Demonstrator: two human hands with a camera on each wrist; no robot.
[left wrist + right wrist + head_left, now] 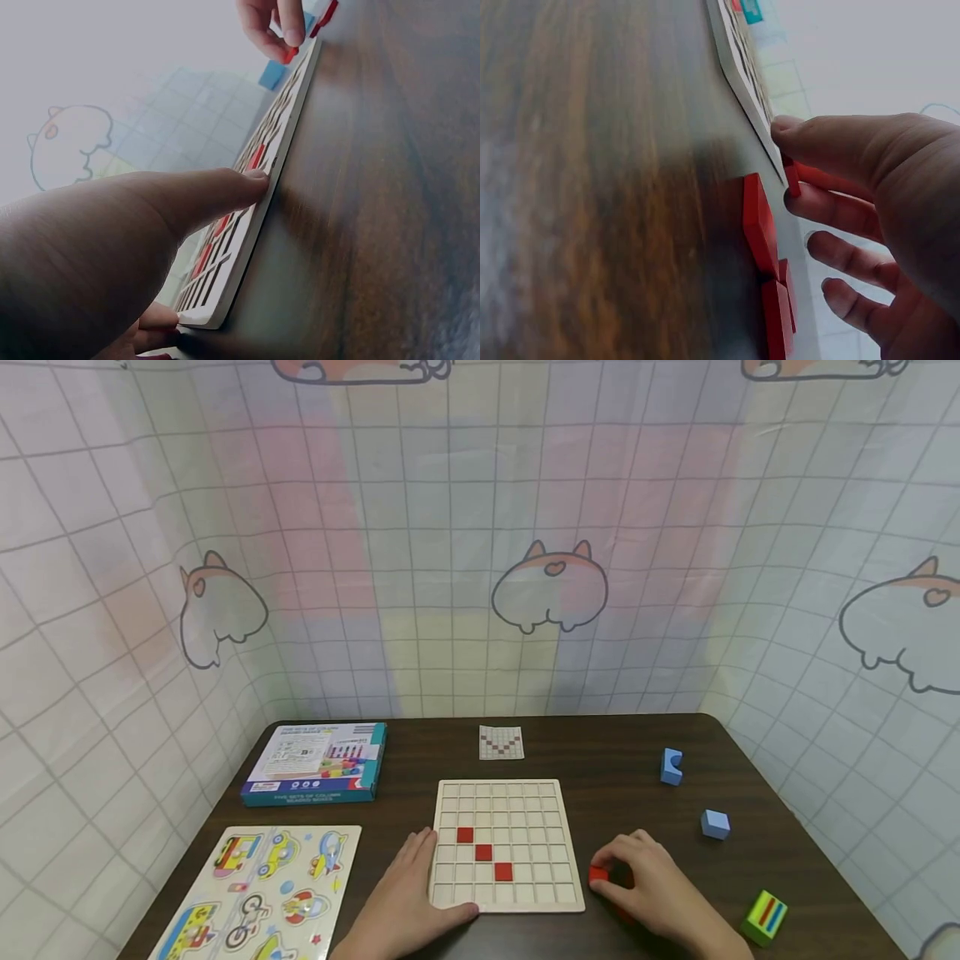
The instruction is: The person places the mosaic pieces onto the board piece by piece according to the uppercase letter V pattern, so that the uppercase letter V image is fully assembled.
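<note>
A pale grid board (537,835) lies on the dark table with three red square tiles (483,852) set diagonally in its cells. My left hand (412,893) rests at the board's lower left corner, fingers along the left side and thumb on the near edge. Just off the board's right side, my right hand (656,885) pinches a red square tile (597,874) between thumb and fingertips. Below that hand, in the right wrist view, several loose red tiles (760,225) lie on the table, mostly hidden by the hand in the head view.
Behind the board lies a small pattern card (501,743). At left are a boxed set (311,764) and a picture puzzle board (262,893). Two blue blocks (715,824) and a green block with coloured stripes (765,918) stand at right. A patterned curtain (465,677) surrounds the table.
</note>
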